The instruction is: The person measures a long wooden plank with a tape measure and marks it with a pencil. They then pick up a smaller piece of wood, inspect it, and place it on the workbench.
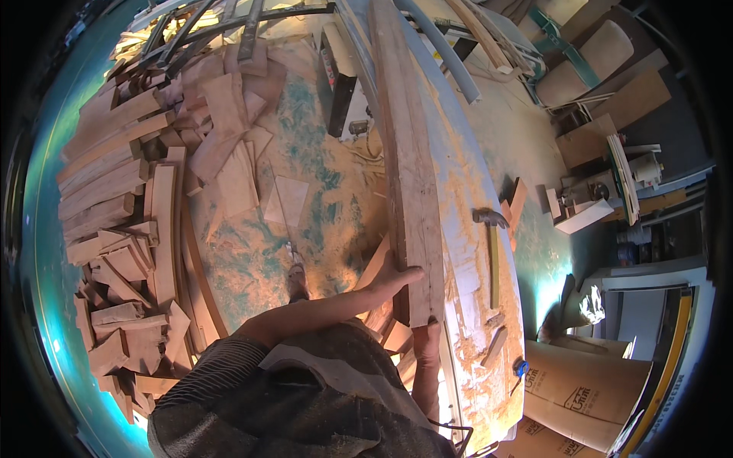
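Observation:
A long, thick wooden beam (412, 168) lies lengthwise in front of me, along the left side of a sawdust-covered machine table (458, 183). My left hand (395, 279) grips the beam's left side near its close end, thumb over the top face and the other fingers hidden. At the beam's near end is my right hand (426, 334), holding the end from below, its fingers mostly out of sight. On the table to the right rest a hammer (493, 256) with a yellowish handle and a small wood offcut (494, 346).
Stacked boards and offcuts (130, 214) fill the floor at left. A dark-sided box (342, 84) stands left of the beam. Large cardboard-coloured rolls (588, 389) stand at the lower right. A chair (588, 65) and a small machine (595, 187) are farther right.

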### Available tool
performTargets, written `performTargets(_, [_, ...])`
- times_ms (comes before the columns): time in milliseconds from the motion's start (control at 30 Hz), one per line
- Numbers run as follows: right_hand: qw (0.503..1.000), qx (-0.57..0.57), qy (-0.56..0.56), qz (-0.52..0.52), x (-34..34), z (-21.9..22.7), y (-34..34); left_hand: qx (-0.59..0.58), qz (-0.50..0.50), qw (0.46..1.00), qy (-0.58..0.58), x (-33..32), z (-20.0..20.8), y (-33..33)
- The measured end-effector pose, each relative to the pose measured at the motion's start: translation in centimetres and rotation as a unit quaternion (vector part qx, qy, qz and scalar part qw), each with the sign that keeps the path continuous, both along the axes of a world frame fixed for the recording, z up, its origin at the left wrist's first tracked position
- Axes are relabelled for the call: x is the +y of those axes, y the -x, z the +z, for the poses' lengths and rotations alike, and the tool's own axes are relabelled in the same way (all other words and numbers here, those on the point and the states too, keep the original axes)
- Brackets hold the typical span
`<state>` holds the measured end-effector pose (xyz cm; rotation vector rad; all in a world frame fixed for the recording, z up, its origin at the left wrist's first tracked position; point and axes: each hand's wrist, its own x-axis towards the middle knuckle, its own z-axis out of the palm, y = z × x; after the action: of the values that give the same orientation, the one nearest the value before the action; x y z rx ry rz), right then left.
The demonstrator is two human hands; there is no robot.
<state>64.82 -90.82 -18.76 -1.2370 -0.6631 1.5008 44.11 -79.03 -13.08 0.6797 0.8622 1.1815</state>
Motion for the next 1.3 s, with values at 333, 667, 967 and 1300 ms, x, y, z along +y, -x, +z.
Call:
performTargets(333, [0.997,-0.068,0.009,0.036,0.4,1.5,1.5,0.019,-0.008,1.000,0.023,0.8,-1.2,0.1])
performTargets(667, [0.998,0.017,0.041,-0.036,-0.9,3.5,3.7,0.059,-0.015,0.998,0.020,0.4,-2.2,0.0])
performTargets(967, [0.995,0.041,0.046,-0.084,0.4,6.0,7.1,0.038,-0.065,0.996,-0.044,2.0,-2.2,1.2])
performTargets(1300, [0.967,0.044,0.043,-0.247,0.3,5.2,8.0,-0.027,-0.196,0.959,0.202,4.5,-4.3,6.7])
